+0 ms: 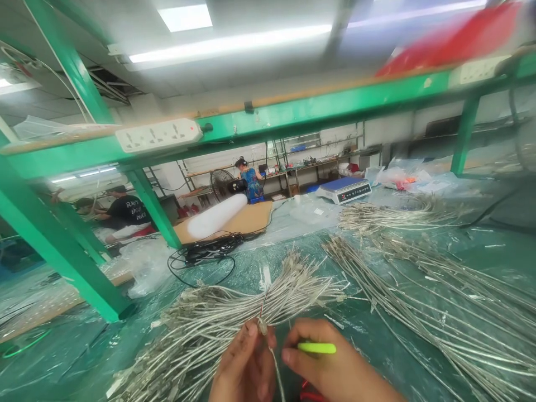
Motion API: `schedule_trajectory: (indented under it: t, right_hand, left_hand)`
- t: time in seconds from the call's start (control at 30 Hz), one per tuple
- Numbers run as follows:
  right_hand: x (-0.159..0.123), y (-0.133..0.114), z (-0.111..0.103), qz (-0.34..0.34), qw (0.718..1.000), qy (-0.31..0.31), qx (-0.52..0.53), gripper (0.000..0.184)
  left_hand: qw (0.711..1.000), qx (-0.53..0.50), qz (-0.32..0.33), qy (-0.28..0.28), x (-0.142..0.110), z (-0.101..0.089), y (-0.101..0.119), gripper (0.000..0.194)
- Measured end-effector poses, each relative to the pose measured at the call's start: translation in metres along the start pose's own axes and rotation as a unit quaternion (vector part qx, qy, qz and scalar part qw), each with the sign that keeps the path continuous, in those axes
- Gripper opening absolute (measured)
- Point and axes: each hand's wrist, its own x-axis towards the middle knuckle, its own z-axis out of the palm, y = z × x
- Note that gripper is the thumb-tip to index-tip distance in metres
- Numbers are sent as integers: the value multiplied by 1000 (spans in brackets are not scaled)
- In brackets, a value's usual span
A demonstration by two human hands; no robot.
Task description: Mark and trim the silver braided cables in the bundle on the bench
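Observation:
Low in the middle of the head view, my left hand (247,363) pinches the end of a thin silvery cable (277,373). At that end is a small clear connector (262,325), with fine wires standing up from it. Just to the right, my right hand (324,357) is closed around a slim tool with a bright yellow-green handle (317,348); its tip is hidden, so its kind does not show. The two hands are close but apart. Right behind them lies a large bundle of silvery cables (234,304).
More cable bundles (402,296) spread over the green-covered table (251,265) on the right. Behind are a coil of black cable (209,251), a white foam roll (218,215) and a scale (345,191). A green frame with a power strip (159,134) crosses above. Two people are in the background.

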Motion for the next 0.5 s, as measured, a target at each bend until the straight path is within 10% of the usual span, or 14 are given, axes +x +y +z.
schedule_trajectory:
  t: [0.5]
  right_hand:
    - [1, -14, -6, -75, 996, 52, 2, 14]
  left_hand:
    - [999, 30, 28, 2, 0, 1, -5, 26]
